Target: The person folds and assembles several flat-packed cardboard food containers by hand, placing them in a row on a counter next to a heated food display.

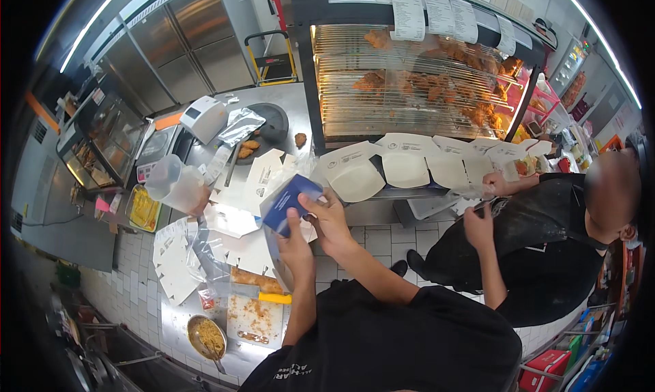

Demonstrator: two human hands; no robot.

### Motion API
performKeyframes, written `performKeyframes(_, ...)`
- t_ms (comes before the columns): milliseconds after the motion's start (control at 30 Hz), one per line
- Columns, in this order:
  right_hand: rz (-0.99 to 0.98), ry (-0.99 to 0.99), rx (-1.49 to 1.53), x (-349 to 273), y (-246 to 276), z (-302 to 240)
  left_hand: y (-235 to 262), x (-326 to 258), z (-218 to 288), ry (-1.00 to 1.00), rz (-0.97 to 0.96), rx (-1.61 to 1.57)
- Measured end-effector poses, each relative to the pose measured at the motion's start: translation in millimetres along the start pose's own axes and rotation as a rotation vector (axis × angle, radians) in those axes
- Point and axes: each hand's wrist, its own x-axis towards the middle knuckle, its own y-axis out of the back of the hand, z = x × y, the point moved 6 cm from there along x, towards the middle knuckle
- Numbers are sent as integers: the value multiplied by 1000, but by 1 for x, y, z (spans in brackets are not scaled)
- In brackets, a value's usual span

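Both of my hands grip a flat dark-blue printed packet (292,202) over the metal counter. My left hand (295,247) has its thumb pressed on the lower edge, its fingers partly hidden behind. My right hand (330,223) pinches the right side, thumb on the front. Beneath and around the packet lie white folded food cartons (263,180) and a crumpled clear plastic bag (213,255). Closer to me, a yellow-handled knife (263,296) rests across a crumb-covered cutting board (254,318), beside a long browned piece of food (254,280).
A heated display case (409,85) with fried pieces stands at the back, open white cartons (351,172) lined up before it. On the right, a co-worker (539,235) handles clear plastic. A pan of yellow shreds (206,336), a plastic jug (170,177) and a yellow-filled tray (143,208) are leftward.
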Motion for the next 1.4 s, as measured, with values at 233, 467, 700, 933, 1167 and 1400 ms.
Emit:
performKeyframes(233, -118, -134, -260, 16, 17, -1, -2, -19, -57, 276, -388, -559)
performKeyframes(467, -175, -37, -114, 22, 23, -44, 28, -12, 34, -870, -470, 368)
performKeyframes(700, -34, -66, 2, -16, -4, -27, 16, 4, 28, -1000, -260, 584)
performKeyframes(933, -57, -12, -291, -14, 32, -36, 23, 12, 22, -862, -758, 620)
performKeyframes(1167, -418, -112, -435, -42, 39, -19, 30, 27, 3, -640, -489, 479)
performKeyframes(1400, -510, -216, -1227, -58, 65, 12, 36, 73, -117, -166, -574, 271)
